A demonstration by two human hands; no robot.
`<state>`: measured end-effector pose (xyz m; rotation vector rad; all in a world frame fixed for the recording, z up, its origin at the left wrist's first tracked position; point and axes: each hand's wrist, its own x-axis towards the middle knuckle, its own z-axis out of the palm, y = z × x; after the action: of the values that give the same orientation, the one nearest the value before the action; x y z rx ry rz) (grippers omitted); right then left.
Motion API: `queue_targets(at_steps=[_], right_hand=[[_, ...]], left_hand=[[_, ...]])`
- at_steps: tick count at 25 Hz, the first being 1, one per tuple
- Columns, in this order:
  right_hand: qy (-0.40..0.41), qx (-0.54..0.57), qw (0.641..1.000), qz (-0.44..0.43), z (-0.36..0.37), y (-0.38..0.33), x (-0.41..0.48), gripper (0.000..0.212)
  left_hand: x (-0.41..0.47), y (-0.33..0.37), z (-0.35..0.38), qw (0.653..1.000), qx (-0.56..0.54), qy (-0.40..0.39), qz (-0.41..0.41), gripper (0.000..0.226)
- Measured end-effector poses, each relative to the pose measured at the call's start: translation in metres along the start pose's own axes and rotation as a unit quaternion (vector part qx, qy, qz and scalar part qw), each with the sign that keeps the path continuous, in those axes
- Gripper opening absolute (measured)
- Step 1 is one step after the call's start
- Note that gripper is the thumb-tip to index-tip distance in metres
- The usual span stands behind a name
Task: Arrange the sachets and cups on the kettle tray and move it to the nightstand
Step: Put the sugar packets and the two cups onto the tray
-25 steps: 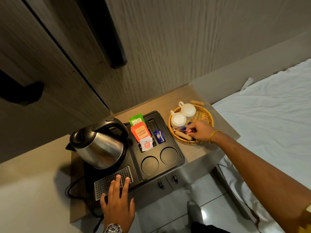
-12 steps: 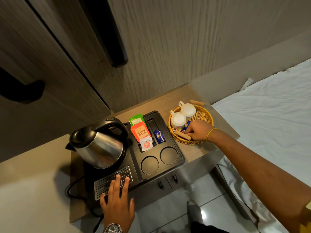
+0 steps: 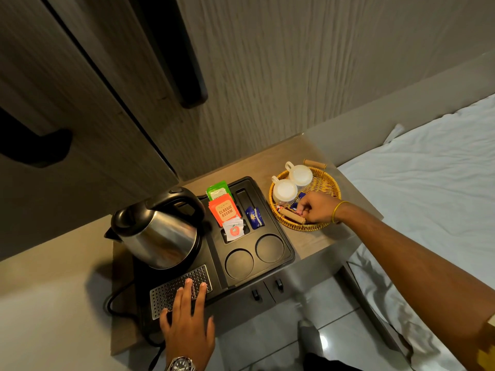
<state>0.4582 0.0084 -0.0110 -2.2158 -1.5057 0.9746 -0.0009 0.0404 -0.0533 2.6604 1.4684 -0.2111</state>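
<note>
A black kettle tray [image 3: 288, 253] lies on a wooden ledge and holds a steel kettle [image 3: 158, 234]. Its slots hold a green sachet [image 3: 217, 190], an orange sachet [image 3: 224, 211], a white sachet [image 3: 233, 230] and a blue sachet [image 3: 254, 216]. Two round cup recesses [image 3: 254, 257] are bare. To the right, a wicker basket [image 3: 328, 187] holds two upturned white cups [image 3: 292, 183] and small sachets [image 3: 294, 206]. My right hand [image 3: 317, 210] is inside the basket with fingers pinched on the small sachets. My left hand [image 3: 188, 325] lies flat on the tray's metal grille [image 3: 166, 294].
Wooden wardrobe doors with black handles [image 3: 191, 76] rise behind the ledge. A bed with white sheets [image 3: 428, 196] lies to the right. The kettle's black cord [image 3: 117, 303] loops off the tray's left side. Drawer knobs [image 3: 267, 289] sit below the ledge's front edge.
My right hand has shifted slightly left inside the basket and its fingers have closed on the small sachets. My left hand has stayed on the grille.
</note>
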Motion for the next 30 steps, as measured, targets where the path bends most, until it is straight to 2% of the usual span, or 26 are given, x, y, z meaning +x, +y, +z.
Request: queue_targets(at_steps=[6, 10, 15, 23, 29, 30], right_hand=[[-0.002, 0.000, 1.000, -0.001, 0.001, 0.004, -0.002, 0.017], [0.029, 0.018, 0.999, 0.008, 0.003, 0.008, -0.004, 0.022], [0.079, 0.064, 0.994, 0.025, -0.001, 0.018, -0.009, 0.018], [0.080, 0.116, 0.989, 0.035, -0.012, 0.021, -0.018, 0.024], [0.078, 0.112, 0.991, 0.011, -0.026, 0.014, -0.030, 0.003], [0.089, 0.108, 0.990, 0.002, -0.030, 0.011, -0.033, 0.005]], left_hand=[[0.000, 0.000, 0.000, 1.000, -0.002, 0.000, -0.002, 0.108], [0.001, 0.001, 0.000, 1.000, 0.000, -0.002, -0.003, 0.108], [-0.001, 0.001, -0.002, 1.000, 0.001, 0.001, 0.000, 0.106], [-0.001, 0.003, -0.003, 1.000, 0.006, 0.005, 0.000, 0.107], [-0.001, 0.002, -0.001, 1.000, 0.006, 0.002, -0.004, 0.107], [0.000, 0.002, -0.001, 1.000, 0.005, 0.002, -0.004, 0.107]])
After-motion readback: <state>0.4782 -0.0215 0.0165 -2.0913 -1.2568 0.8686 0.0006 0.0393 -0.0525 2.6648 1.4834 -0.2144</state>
